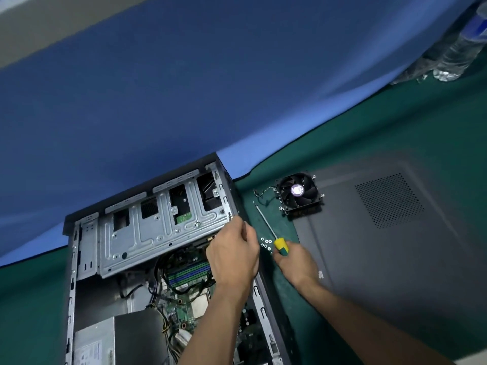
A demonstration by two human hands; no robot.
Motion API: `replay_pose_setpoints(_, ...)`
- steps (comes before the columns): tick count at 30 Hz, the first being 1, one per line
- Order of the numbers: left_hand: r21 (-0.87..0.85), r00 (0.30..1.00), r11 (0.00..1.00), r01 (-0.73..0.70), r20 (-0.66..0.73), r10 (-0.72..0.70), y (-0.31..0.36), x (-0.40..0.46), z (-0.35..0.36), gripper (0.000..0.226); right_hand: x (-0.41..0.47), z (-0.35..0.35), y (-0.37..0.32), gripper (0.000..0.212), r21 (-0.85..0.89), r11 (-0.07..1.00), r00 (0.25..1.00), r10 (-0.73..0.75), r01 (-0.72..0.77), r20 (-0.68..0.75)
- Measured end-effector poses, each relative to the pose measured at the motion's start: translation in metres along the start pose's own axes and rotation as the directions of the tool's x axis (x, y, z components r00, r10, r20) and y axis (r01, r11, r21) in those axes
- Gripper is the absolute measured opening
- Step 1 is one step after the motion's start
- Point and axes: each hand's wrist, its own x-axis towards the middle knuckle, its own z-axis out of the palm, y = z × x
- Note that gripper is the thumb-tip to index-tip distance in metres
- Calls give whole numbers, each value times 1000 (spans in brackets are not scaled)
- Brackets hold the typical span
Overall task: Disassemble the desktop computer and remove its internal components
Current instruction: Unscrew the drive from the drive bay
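Side panel (395, 259): grey, flat on the green mat, right of the case.
Computer case (147, 259): open, lying on the mat — motherboard and drive cage exposed.
Cooler fan (299, 193): on the panel's far corner.
Left hand (233, 255): at the cage's right edge, fingers curled, perhaps pinching something small — cannot tell.
Right hand (297, 262): grips the screwdriver (271, 231) handle.
Screws (265, 242): clustered beside the shaft.

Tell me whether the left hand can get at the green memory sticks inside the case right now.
Probably yes. The left hand sits at the drive cage's corner, just above the memory sticks; only loose black cables lie near them, and its fingers seem to pinch something small.
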Motion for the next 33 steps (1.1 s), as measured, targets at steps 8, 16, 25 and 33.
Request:
replay_pose_setpoints(8,-26,998,999,37,45,-36,0,1,0,43,11,1,-11,18,-125,991,997,-59,53,-39)
replay_pose_setpoints(16,-12,1000,1000,-15,14,15,-2,1,0,39,10,-8,-10,17,34,998,999,-48,48,-13)
replay_pose_setpoints(25,76,981,981,-180,-60,184,2,-5,-5,19,-18,-54,-31,33,224,953,972,-226,206,69)
replay_pose_setpoints(33,233,962,934,-270,103,252,1,-1,-16,31,-37,-102,-77,21,-44,897,884,-424,440,199)
